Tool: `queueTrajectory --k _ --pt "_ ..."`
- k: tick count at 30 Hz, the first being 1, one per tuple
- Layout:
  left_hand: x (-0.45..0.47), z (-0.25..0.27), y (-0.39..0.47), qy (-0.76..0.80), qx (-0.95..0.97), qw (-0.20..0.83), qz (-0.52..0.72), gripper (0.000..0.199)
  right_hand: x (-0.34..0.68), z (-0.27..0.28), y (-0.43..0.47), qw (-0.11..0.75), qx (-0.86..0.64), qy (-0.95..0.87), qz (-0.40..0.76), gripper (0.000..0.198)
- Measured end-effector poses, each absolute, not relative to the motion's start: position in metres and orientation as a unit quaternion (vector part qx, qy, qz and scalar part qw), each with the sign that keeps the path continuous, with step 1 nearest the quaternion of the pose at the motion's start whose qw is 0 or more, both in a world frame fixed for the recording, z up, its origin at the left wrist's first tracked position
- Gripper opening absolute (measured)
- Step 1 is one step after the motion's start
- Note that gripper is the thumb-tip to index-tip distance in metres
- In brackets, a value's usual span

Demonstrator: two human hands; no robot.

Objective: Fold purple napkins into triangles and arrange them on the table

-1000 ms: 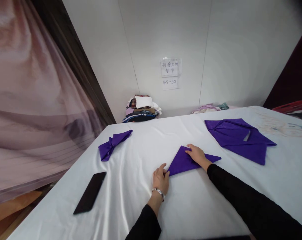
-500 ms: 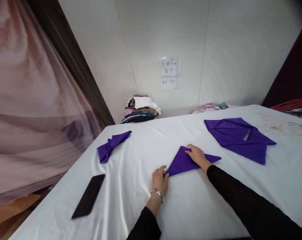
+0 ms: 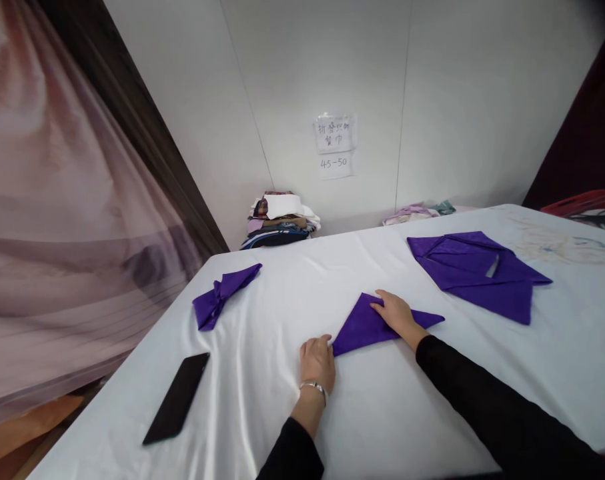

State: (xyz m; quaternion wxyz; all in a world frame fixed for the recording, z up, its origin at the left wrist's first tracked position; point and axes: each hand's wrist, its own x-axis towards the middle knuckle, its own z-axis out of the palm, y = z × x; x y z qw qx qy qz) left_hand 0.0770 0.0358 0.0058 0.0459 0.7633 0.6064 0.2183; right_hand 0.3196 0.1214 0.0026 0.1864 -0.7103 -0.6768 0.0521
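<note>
Sideways, purple cloth [image 3: 359, 327], slim tip [image 3: 435, 318] pointing right along long axis, hands [image 3: 318, 363] apart on it, grip unclear

On the tabletop [image 3: 382, 407], the folded cloth [image 3: 358, 328] lies centrally, the left grip [image 3: 317, 365] at its left corner and the right grip [image 3: 395, 313] on top. Farther back to its right lies the larger cloth [image 3: 465, 263]. To its left lies the knotted cloth [image 3: 225, 289], with the flat slab [image 3: 178, 399] in front of that. Behind the tabletop's far edge, the textile stack [image 3: 281, 223] sits left of the loose textiles [image 3: 413, 213].
</note>
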Motion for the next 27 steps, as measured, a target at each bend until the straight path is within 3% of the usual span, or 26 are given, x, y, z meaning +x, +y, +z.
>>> queueTrajectory --k 6,10,17,27 --pt "0.095 0.028 0.038 0.6 0.768 0.017 0.224 0.028 0.318 0.002 0.119 0.187 -0.701 -0.687 0.037 0.041" --pt "0.141 0.042 0.059 0.517 0.823 0.053 0.23 0.032 0.317 0.006 0.116 0.188 -0.695 -0.693 0.04 0.042" --pt "0.187 0.012 0.099 0.534 0.84 0.07 0.059 0.052 0.313 0.012 0.111 0.186 -0.706 -0.682 0.037 0.04" --pt "0.181 0.005 0.102 0.533 0.845 0.037 0.03 0.057 0.349 0.011 0.102 0.163 -0.74 -0.652 0.025 0.038"
